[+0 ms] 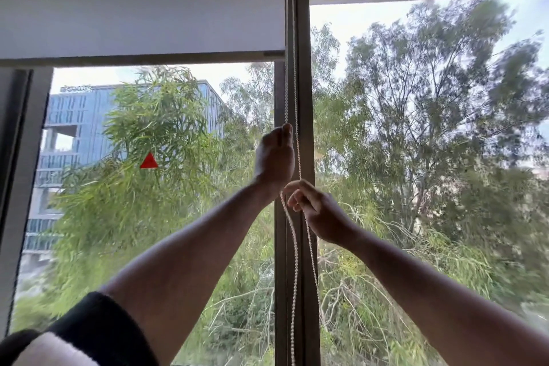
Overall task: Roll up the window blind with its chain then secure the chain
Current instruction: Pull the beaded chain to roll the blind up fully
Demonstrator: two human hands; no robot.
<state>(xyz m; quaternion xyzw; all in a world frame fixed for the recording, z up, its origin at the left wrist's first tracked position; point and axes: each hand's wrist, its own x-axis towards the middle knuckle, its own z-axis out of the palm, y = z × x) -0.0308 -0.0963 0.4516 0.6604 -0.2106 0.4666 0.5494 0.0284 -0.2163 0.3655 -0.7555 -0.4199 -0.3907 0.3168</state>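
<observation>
left hand (274,157) up high, fist closed round one strand of bead chain (292,92), pinch at its 12 o'clock. right hand (319,211) just below at 5 o'clock, fingertips (292,187) nipped on other strand, rest of fingers loose. chain runs up mullion (304,98), slack loop drops toward 6 o'clock. blind (142,9) at 11 o'clock, hem bar (142,58) roughly a third down pane. my read: mid-roll, plenty left. pull same strand straight down along mullion, hand over hand, other strand free, no sideways yank. no chain hook seen.
</observation>
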